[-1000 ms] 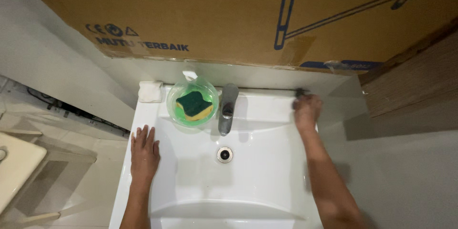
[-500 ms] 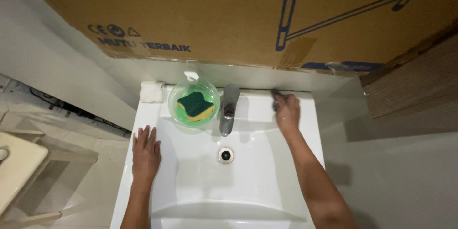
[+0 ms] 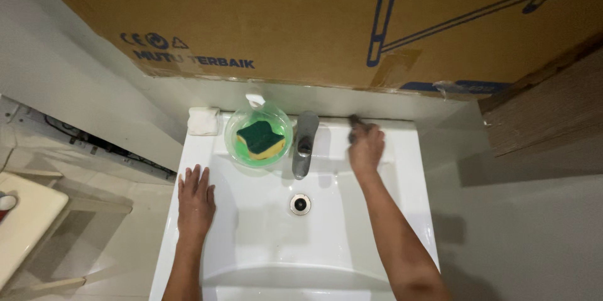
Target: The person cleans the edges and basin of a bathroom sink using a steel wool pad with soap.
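My right hand presses a small dark scrubbing pad against the back ledge of the white washbasin, just right of the grey tap. Only the pad's tip shows past my fingers. My left hand lies flat and open on the basin's left rim, holding nothing. A clear bowl of green liquid stands left of the tap, with a green and yellow sponge in it.
A folded white cloth lies at the basin's back left corner. The round drain sits in the middle of the basin. A large cardboard box hangs over the back wall. A cream stool stands at far left.
My right hand has slid the dark pad leftwards along the back ledge, from the right corner towards the tap. My left hand has stayed on the left rim.
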